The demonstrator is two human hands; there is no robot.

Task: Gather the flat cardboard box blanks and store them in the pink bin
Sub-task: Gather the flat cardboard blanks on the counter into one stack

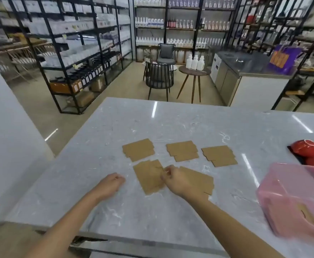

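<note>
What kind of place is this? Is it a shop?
Probably a shop or stockroom. Tall black shelves hold rows of white bottles, and flat cardboard blanks lie on a marble counter beside a pink bin.

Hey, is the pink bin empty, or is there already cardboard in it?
Not empty. Through the pink bin's translucent wall a brown cardboard piece shows low inside. The blur hides how many there are.

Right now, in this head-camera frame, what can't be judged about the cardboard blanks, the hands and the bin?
- Right hand: its back hides the fingertips, so a pinch on the near blanks can't be confirmed.
- Near-right blank: partly covered by that hand and wrist.
- Pink bin: motion-blurred and cut by the right edge; contents unclear.
- Red objects: cropped, unidentifiable.
- Left hand: curled, apparently empty.
</note>
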